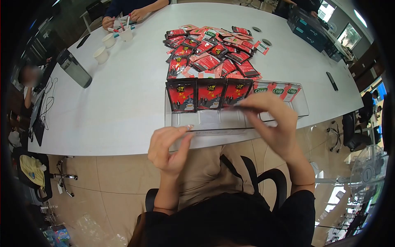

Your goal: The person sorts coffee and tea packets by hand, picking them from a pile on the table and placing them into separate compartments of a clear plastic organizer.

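Note:
A clear plastic tray (306, 105) lies at the table's near edge. Black-and-red coffee sachets (210, 94) stand in its left and middle part, and red-and-white Cozy packets (277, 90) fill its back right part. My left hand (169, 150) is at the tray's front left edge, thumb and fingers apart, with nothing visible between them. My right hand (271, 119) is over the middle of the tray, pinching a dark sachet (242, 108) seen edge-on and blurred. Behind the tray lies a loose pile of coffee sachets and Cozy packets (207, 61).
Paper cups (101, 55), one holding pens, and a dark-lidded bottle (75, 69) stand at the left of the white table (119, 94). Another person's hands (140, 15) are at the far left edge. Dark boxes (306, 31) sit far right, with a black phone-like object (331, 81) nearer.

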The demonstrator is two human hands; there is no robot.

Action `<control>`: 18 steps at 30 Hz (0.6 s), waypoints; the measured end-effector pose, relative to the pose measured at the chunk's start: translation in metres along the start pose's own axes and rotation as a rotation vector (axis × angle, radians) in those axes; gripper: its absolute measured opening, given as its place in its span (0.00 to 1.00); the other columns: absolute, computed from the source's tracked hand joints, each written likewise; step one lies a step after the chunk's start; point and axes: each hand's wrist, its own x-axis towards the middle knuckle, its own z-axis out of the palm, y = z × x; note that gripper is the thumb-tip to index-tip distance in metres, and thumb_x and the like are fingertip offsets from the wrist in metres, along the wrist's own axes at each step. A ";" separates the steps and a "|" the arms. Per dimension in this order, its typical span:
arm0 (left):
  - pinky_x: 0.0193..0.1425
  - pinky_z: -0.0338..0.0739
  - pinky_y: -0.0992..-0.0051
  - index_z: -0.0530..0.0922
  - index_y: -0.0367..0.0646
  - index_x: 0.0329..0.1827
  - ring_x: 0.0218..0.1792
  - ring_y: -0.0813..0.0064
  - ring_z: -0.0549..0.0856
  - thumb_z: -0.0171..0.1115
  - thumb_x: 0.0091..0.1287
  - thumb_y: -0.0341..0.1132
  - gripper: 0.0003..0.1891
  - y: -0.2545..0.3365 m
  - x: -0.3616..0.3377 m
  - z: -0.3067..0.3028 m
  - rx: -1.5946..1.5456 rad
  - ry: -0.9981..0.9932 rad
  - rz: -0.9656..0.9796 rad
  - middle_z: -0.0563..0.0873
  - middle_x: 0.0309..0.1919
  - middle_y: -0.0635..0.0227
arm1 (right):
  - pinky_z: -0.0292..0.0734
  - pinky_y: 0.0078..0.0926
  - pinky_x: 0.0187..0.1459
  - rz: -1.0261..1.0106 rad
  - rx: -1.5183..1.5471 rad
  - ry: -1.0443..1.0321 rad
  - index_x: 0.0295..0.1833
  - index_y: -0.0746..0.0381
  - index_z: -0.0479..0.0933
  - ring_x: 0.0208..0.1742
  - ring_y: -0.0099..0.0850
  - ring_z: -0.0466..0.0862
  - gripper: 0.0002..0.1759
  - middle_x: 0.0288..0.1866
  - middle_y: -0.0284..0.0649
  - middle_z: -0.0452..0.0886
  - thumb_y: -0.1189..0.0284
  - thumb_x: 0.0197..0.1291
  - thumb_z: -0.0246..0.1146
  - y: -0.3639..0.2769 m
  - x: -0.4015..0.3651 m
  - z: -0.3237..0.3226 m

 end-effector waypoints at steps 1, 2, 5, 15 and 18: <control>0.44 0.76 0.70 0.82 0.41 0.40 0.34 0.67 0.84 0.73 0.50 0.22 0.15 -0.006 -0.002 0.000 0.047 -0.023 0.013 0.88 0.32 0.67 | 0.78 0.26 0.33 0.074 -0.001 0.008 0.49 0.62 0.79 0.40 0.34 0.84 0.16 0.40 0.39 0.83 0.80 0.53 0.66 0.009 0.001 -0.005; 0.48 0.75 0.68 0.82 0.40 0.40 0.36 0.67 0.84 0.71 0.52 0.22 0.13 -0.013 -0.003 0.001 0.094 -0.045 0.027 0.88 0.33 0.67 | 0.78 0.25 0.33 0.147 -0.002 0.016 0.48 0.62 0.78 0.40 0.33 0.85 0.15 0.40 0.40 0.83 0.80 0.54 0.66 0.016 0.003 -0.008; 0.54 0.72 0.65 0.82 0.41 0.39 0.38 0.67 0.84 0.69 0.54 0.22 0.10 -0.025 -0.011 0.005 0.138 -0.110 0.010 0.88 0.33 0.68 | 0.78 0.25 0.32 0.333 0.026 -0.078 0.47 0.63 0.77 0.40 0.31 0.85 0.13 0.41 0.40 0.83 0.78 0.55 0.67 0.032 0.003 -0.003; 0.54 0.73 0.63 0.85 0.43 0.33 0.38 0.69 0.84 0.72 0.51 0.25 0.07 -0.027 -0.014 0.008 0.108 -0.081 -0.076 0.87 0.30 0.70 | 0.69 0.35 0.49 0.008 -0.565 -0.143 0.56 0.55 0.70 0.52 0.38 0.74 0.35 0.57 0.39 0.71 0.73 0.38 0.76 0.060 0.015 0.018; 0.54 0.73 0.63 0.85 0.43 0.32 0.38 0.69 0.84 0.71 0.52 0.25 0.06 -0.027 -0.013 0.008 0.105 -0.075 -0.074 0.87 0.29 0.71 | 0.68 0.38 0.51 0.031 -0.568 -0.200 0.60 0.54 0.67 0.55 0.38 0.73 0.40 0.58 0.39 0.70 0.73 0.37 0.77 0.058 0.018 0.023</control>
